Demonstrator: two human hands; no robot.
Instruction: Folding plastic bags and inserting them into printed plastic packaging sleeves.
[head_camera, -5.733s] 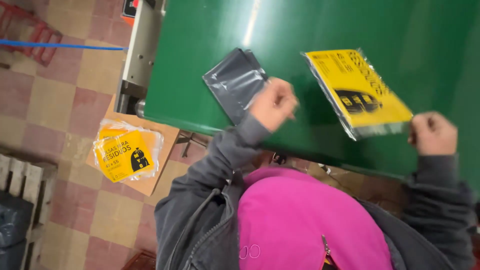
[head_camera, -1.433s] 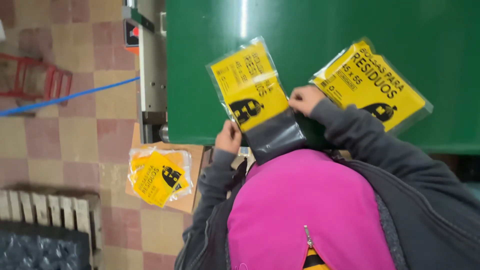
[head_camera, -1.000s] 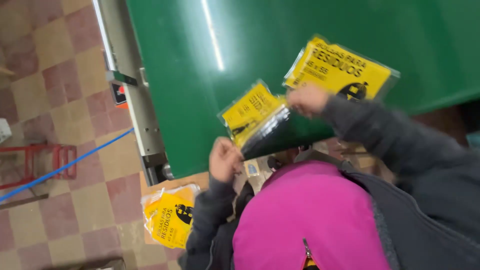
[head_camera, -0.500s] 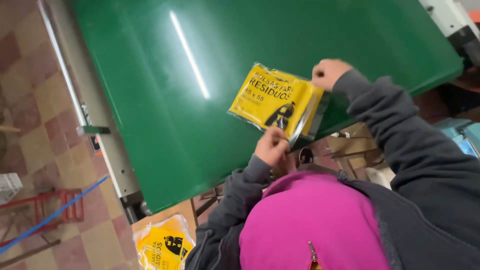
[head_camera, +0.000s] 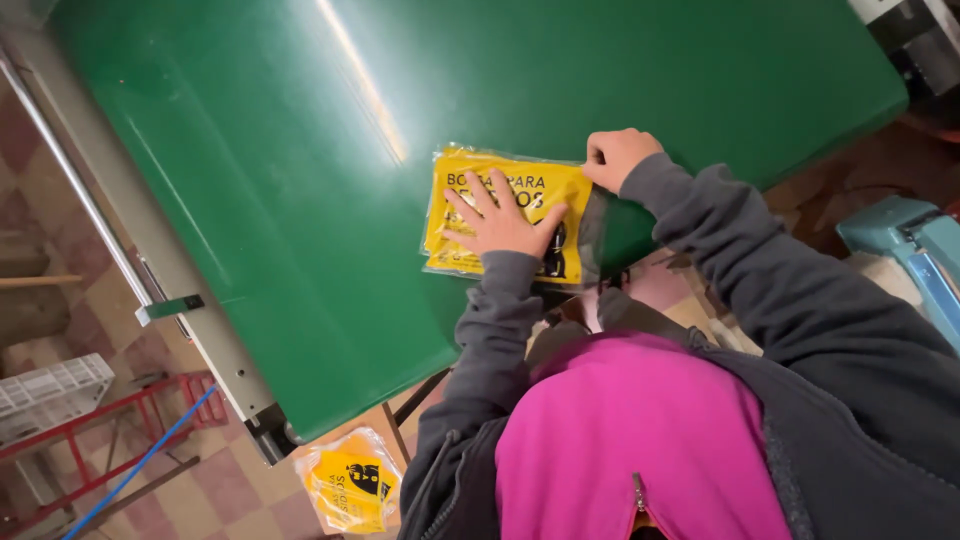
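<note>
Head view: left hand (head_camera: 500, 222) hides yellow packet's (head_camera: 500, 190) print.

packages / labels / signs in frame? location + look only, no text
Yellow packet: flat on the green table near its front edge; rectangular clear plastic sleeve, yellow insert with black print and a black pictogram. Left hand lies flat on it, right hand pinches its upper right corner.
Second yellow packet: below the table on a brown board by the tiled floor; same kind, yellow with black pictogram, glossy wrap.
No signs or screens visible.
</note>
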